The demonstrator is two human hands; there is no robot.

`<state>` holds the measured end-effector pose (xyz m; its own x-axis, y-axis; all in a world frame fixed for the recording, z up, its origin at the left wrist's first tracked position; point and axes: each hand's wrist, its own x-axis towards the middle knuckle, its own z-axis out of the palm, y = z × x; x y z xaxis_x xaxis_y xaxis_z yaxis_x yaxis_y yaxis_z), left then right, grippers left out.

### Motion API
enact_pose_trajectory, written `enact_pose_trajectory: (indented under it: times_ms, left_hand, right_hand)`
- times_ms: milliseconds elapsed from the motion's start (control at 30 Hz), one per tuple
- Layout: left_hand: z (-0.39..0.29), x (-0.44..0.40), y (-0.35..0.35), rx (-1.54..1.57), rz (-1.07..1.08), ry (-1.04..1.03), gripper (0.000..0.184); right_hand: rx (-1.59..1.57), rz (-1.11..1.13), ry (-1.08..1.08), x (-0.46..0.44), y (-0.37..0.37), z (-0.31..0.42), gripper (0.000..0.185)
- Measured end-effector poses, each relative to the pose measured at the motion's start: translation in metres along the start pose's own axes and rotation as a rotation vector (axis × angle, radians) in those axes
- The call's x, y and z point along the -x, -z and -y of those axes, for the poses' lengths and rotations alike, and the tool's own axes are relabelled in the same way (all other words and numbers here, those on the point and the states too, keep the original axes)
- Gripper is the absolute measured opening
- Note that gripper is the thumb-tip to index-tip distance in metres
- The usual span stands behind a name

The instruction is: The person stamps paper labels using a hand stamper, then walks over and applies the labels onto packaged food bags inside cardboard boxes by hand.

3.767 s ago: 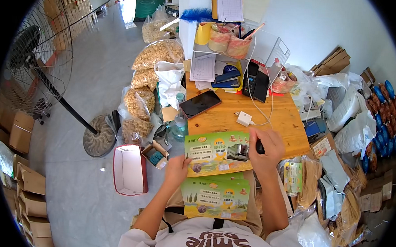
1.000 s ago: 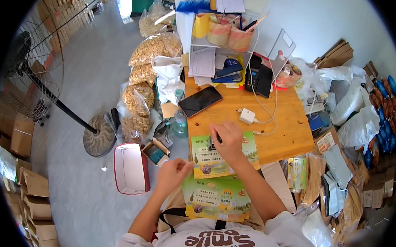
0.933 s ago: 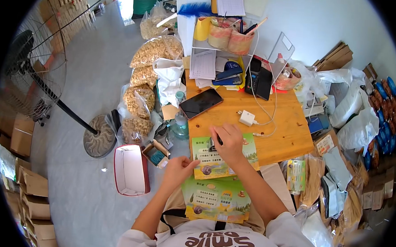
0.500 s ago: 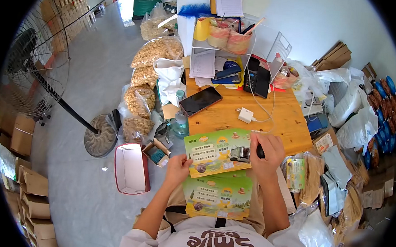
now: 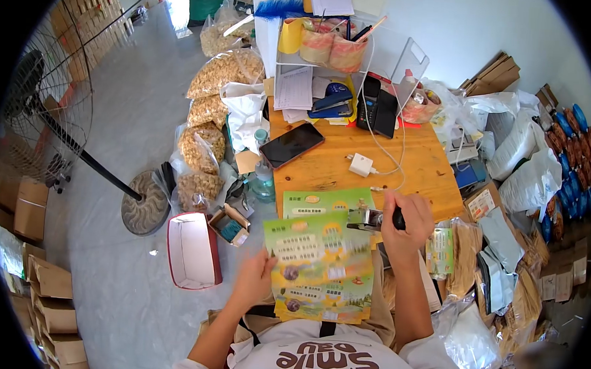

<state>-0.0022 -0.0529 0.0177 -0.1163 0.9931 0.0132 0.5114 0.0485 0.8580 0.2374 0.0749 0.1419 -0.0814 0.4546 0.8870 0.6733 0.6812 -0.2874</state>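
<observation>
My right hand [image 5: 410, 224] is wrapped round the black handle of a metal hand stamp [image 5: 366, 219], whose silver body points left over the sheets. My left hand [image 5: 254, 276], a little blurred, pinches the left edge of a green and yellow printed sheet [image 5: 305, 252]. Behind it, another printed sheet [image 5: 321, 199] lies at the table's front edge, partly covered by the held one. A stack of matching sheets [image 5: 322, 309] rests on my lap, its upper part hidden by the held sheet.
On the wooden table [image 5: 309, 178] are a phone [image 5: 293, 145], a white charger [image 5: 361, 164] and a desk rack [image 5: 273, 96] with a stapler [image 5: 332, 105]. An open white box [image 5: 193, 253] and a fan base [image 5: 145, 202] stand at left. Packed bags [image 5: 462, 260] crowd the right.
My left hand has moved lower with a sheet that now overlaps the lap stack. Another sheet shows behind it at the table edge. The stamp has shifted slightly up and right.
</observation>
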Motion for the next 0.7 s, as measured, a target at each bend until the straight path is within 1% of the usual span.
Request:
enact_pose_trajectory:
  times_ms: [33, 67, 133, 167, 200, 267, 300, 367, 400, 467, 500, 567, 600, 667, 700]
  left_hand:
    - [0.003, 0.011, -0.003, 0.053, 0.11, 0.068, 0.017]
    - [0.004, 0.021, -0.005, 0.053, 0.111, 0.072, 0.017]
    - [-0.005, 0.038, -0.005, -0.034, 0.307, 0.109, 0.02]
    - [-0.016, 0.041, -0.003, -0.105, 0.303, 0.136, 0.028]
    - [-0.024, 0.041, 0.0, -0.105, 0.303, 0.14, 0.028]
    - [-0.034, 0.034, 0.007, -0.523, 0.287, 0.24, 0.033]
    - [-0.035, 0.027, 0.011, -0.524, 0.284, 0.245, 0.033]
    - [-0.036, 0.01, 0.021, -0.505, 0.093, 0.15, 0.034]
    - [-0.035, 0.001, 0.024, -0.506, 0.095, 0.155, 0.034]
    - [-0.028, -0.018, 0.023, -0.301, -0.063, 0.112, 0.032]
    - [-0.026, -0.029, 0.021, -0.299, -0.059, 0.113, 0.032]
    - [-0.023, -0.049, 0.016, -0.113, -0.089, 0.105, 0.033]
    - [-0.023, -0.055, 0.01, -0.109, -0.093, 0.096, 0.033]
    - [-0.023, -0.067, 0.001, -0.164, -0.066, 0.171, 0.036]
    - [-0.021, -0.071, 0.0, -0.163, -0.074, 0.163, 0.036]
  right_hand:
    - [-0.002, 0.003, -0.003, 0.0, -0.005, 0.0, 0.012]
    - [-0.015, 0.045, 0.022, 0.0, -0.011, -0.001, 0.013]
    - [-0.027, 0.087, 0.045, 0.001, -0.027, -0.002, 0.014]
    - [-0.056, 0.102, 0.084, 0.001, -0.038, -0.001, 0.014]
    - [-0.088, 0.116, 0.124, 0.002, -0.049, -0.001, 0.014]
    - [-0.095, 0.14, 0.152, 0.006, -0.073, -0.004, 0.013]
    - [-0.098, 0.161, 0.182, 0.009, -0.084, -0.005, 0.013]
    - [-0.108, 0.194, 0.19, 0.012, -0.103, -0.007, 0.012]
    - [-0.108, 0.227, 0.195, 0.014, -0.109, -0.007, 0.012]
    - [-0.117, 0.22, 0.157, 0.013, -0.113, -0.004, 0.012]
    - [-0.123, 0.21, 0.123, 0.012, -0.114, -0.004, 0.012]
    - [-0.135, 0.199, 0.11, 0.027, -0.123, -0.009, 0.011]
    - [-0.152, 0.183, 0.106, 0.03, -0.124, -0.011, 0.011]
    - [-0.144, 0.18, 0.121, 0.032, -0.122, -0.011, 0.011]
    - [-0.142, 0.189, 0.127, 0.029, -0.12, -0.008, 0.011]
